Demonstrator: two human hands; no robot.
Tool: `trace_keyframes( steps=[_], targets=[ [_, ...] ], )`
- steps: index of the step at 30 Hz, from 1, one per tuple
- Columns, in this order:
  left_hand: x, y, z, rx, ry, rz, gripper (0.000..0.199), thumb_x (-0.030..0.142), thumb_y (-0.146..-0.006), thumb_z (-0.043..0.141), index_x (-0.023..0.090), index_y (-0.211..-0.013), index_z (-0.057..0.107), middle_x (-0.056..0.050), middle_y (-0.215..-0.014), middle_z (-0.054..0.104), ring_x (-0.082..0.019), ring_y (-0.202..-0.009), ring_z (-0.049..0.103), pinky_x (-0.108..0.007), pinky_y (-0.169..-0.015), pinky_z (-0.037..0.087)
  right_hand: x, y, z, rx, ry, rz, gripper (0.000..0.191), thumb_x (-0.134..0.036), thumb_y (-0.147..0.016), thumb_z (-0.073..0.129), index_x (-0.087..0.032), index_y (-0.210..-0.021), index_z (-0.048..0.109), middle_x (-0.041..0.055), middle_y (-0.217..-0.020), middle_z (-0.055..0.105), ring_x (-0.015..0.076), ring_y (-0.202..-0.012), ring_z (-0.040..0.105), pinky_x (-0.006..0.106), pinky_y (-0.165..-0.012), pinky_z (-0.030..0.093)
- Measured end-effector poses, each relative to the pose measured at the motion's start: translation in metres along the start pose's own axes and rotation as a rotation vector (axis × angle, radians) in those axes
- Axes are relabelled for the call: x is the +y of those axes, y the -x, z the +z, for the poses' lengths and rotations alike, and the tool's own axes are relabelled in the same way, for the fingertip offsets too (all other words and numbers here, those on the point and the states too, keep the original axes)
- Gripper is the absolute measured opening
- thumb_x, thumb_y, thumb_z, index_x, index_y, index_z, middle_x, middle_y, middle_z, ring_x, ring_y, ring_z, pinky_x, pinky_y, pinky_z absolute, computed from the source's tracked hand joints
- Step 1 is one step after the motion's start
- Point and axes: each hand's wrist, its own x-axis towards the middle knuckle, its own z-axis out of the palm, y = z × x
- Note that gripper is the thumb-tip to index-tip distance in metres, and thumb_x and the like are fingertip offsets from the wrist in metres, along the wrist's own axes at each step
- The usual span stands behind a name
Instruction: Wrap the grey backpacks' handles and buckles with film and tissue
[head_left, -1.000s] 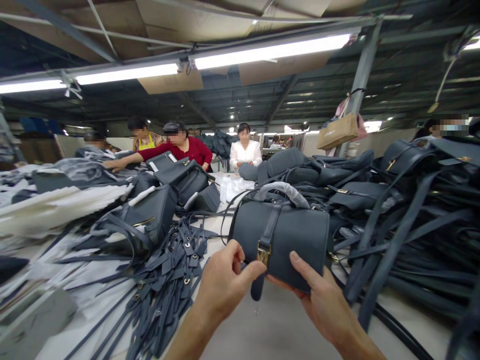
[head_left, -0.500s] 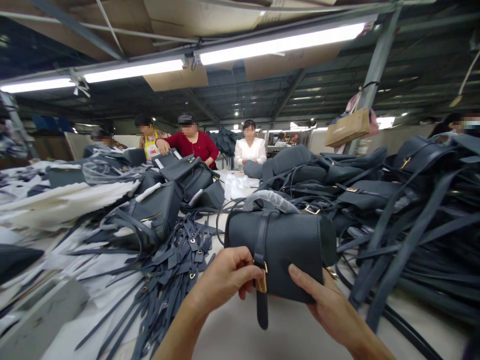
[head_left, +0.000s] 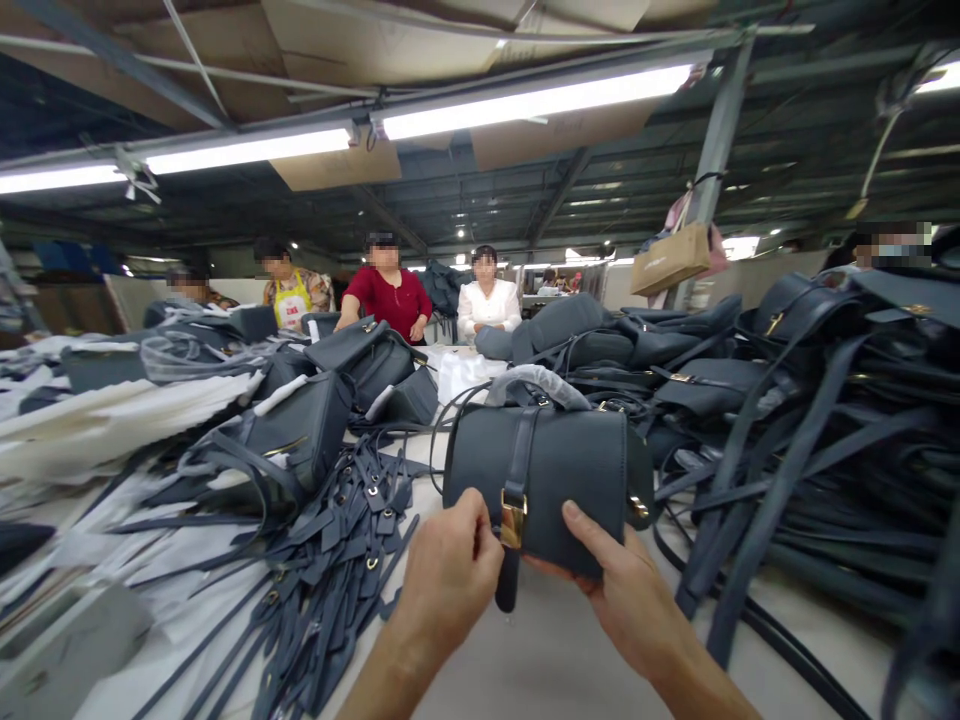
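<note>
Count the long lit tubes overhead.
4: first tube, at the picture's left edge; second tube, just right of it; third tube, above centre; fourth tube, cut off at top right. Others may be hidden.

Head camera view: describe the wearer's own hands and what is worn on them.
The left hand and right hand are ungloved. No sleeve, watch, bracelet or ring shows on either, though some fingers are hidden. No cables or markings are visible.

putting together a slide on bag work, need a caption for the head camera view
Right hand steadies a dark handbag; left hand beside its gold buckle.
</note>
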Motion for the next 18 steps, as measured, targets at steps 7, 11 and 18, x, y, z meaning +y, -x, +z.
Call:
trace_keyframes(
  steps=[7,11,18],
  targets=[
    [0.025,0.025,-0.01,-0.742,0.333,0.39,0.024,0.003,-0.071,0.057,0.022,-0.059,0.048,0.007,-0.055,0.046,-0.01,-0.05,0.044,-0.019,-0.048,0.031,-0.03,-0.013,-0.013,0.168,-0.229,-0.02,0.039,-0.019,-0.07,0.08,-0.02,-0.107,0.068,-0.0007,-0.089,0.08,0.0237,-0.08,0.074,0.039,-0.063,0.065],
    [0.023,0.024,-0.02,-0.486,0.276,0.367,0.019,0.012,-0.082,0.056,0.023,-0.067,0.06,0.002,-0.068,0.064,-0.014,-0.064,0.057,-0.02,-0.061,0.042,-0.047,-0.012,-0.024,0.131,-0.204,-0.032,0.029,-0.016,-0.074,0.076,-0.019,-0.102,0.069,0.0005,-0.089,0.08,0.023,-0.079,0.075,0.037,-0.064,0.065],
    [0.002,0.011,-0.034,0.044,0.244,0.15,0.027,0.03,-0.087,0.055,0.023,-0.111,0.066,-0.009,-0.113,0.069,-0.024,-0.098,0.064,-0.033,-0.086,0.052,-0.016,-0.002,-0.012,-0.088,0.019,-0.035,0.052,-0.034,-0.077,0.077,-0.019,-0.125,0.062,0.007,-0.112,0.075,0.0291,-0.103,0.07,0.043,-0.081,0.061]
  ],
)
